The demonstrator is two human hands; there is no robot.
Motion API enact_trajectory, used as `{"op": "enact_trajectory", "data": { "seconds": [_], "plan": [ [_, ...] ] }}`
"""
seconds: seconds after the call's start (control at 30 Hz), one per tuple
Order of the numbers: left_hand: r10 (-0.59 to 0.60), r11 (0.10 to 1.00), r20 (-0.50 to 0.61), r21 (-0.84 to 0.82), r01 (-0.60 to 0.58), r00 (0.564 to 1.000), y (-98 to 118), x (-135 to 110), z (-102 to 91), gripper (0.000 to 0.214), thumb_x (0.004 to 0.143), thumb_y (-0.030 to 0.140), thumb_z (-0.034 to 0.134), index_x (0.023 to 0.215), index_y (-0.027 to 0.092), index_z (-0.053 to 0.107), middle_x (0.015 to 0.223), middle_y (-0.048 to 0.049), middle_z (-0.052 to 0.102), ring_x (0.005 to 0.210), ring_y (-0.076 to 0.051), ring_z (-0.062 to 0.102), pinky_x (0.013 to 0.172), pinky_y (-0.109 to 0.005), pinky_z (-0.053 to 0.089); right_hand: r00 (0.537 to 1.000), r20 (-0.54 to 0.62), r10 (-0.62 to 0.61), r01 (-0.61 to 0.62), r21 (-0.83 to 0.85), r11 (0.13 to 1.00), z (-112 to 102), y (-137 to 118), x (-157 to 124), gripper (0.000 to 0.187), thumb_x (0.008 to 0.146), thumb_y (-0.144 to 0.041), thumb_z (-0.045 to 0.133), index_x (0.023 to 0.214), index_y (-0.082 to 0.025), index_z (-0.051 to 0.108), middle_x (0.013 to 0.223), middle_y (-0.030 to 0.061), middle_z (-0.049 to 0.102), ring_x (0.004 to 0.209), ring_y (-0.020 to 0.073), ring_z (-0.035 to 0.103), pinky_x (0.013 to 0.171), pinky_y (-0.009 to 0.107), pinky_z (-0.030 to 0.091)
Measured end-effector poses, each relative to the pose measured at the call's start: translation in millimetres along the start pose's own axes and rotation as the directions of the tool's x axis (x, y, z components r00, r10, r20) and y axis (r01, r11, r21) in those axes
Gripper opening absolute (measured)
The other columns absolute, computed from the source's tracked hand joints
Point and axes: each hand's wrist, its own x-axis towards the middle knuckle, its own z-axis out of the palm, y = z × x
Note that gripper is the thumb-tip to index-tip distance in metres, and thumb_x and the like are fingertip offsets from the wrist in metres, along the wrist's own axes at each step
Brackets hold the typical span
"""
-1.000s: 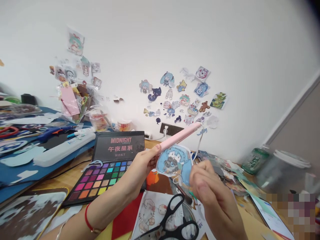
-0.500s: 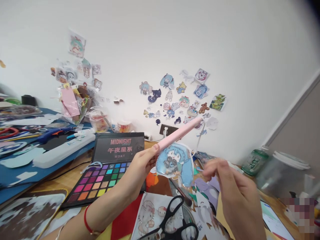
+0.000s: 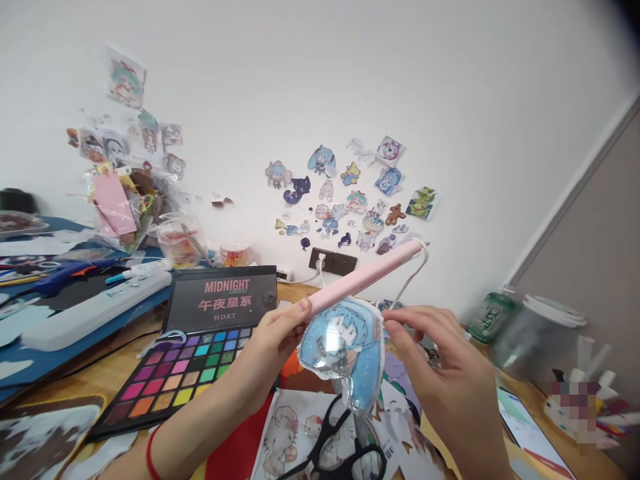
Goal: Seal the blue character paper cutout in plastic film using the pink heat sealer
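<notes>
My left hand (image 3: 285,327) is closed around the near end of a pink mini hair straightener (image 3: 365,277) that slants up to the right with a white cord at its far end. Directly below the straightener hangs a clear, shiny plastic cut-out of a blue-haired cartoon character (image 3: 345,347), its top edge against the pink body. Whether the plates grip that edge is hidden. My right hand (image 3: 440,367) pinches the cut-out's right edge between thumb and fingertips.
Black-handled scissors (image 3: 345,443) lie on printed paper below the hands. An open eyeshadow palette (image 3: 185,373) stands to the left, near a white power strip (image 3: 95,313). At right are a phone (image 3: 535,433), a green can (image 3: 493,315) and a lidded tub (image 3: 540,333).
My right hand has come left and closed on the cut-out's edge. The cut-out now faces me more squarely and catches glare. The view has turned slightly right.
</notes>
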Motion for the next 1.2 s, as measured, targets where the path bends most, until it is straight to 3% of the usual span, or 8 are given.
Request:
{"op": "enact_trajectory", "data": {
  "seconds": [0.2,0.5,0.7,0.9,1.2],
  "plan": [
    [-0.029,0.999,0.015,-0.029,0.029,0.999,-0.5,-0.4,0.0,0.038,0.079,0.047,0.055,0.091,0.012,0.066,0.077,-0.0064,0.061,0.068,-0.016,0.052,0.063,-0.026,0.040,0.996,-0.032,-0.080,0.078,-0.076,0.994,1.2,2.6,1.3,0.008,0.080,-0.020,0.059,0.085,-0.024,0.064,0.083,0.0011,0.062,0.081,0.0180,0.052,0.069,0.031,0.042],
    [-0.039,0.996,0.033,-0.075,0.042,0.999,0.1,-2.1,0.2,0.034,0.080,0.045,0.055,0.095,0.016,0.066,0.076,-0.0043,0.061,0.082,-0.021,0.056,0.075,-0.029,0.042,0.957,-0.077,-0.279,0.264,-0.161,0.951,2.2,0.4,2.4,0.010,0.078,-0.010,0.057,0.082,-0.018,0.061,0.080,0.0053,0.061,0.082,0.0199,0.050,0.074,0.035,0.040],
    [-0.037,0.996,0.068,-0.080,0.043,0.997,0.4,-3.2,0.1,0.031,0.082,0.044,0.052,0.080,0.016,0.066,0.072,-0.0030,0.057,0.078,-0.018,0.054,0.076,-0.027,0.041,0.951,-0.114,-0.287,0.266,-0.172,0.949,1.6,-0.5,2.2,0.012,0.079,-0.007,0.053,0.083,-0.018,0.055,0.078,0.0054,0.060,0.080,0.0197,0.050,0.074,0.037,0.040],
    [-0.039,0.996,0.075,-0.083,0.045,0.996,1.3,-3.6,2.3,0.031,0.082,0.044,0.053,0.079,0.016,0.065,0.073,-0.0034,0.057,0.073,-0.016,0.051,0.072,-0.025,0.041,0.908,-0.124,-0.400,0.372,-0.202,0.906,6.6,1.5,2.9,0.024,0.073,-0.004,0.058,0.088,-0.022,0.056,0.078,0.0036,0.063,0.077,0.0199,0.053,0.071,0.037,0.042],
    [-0.055,0.997,0.038,-0.054,0.057,0.998,-1.7,-4.7,2.7,0.034,0.079,0.046,0.056,0.084,0.014,0.066,0.078,-0.0059,0.061,0.074,-0.017,0.052,0.066,-0.024,0.040,0.919,-0.134,-0.372,0.342,-0.205,0.917,3.0,-3.4,1.9,0.023,0.072,-0.003,0.059,0.082,-0.024,0.058,0.073,0.0010,0.065,0.071,0.0184,0.055,0.071,0.037,0.041]
  ]
}}
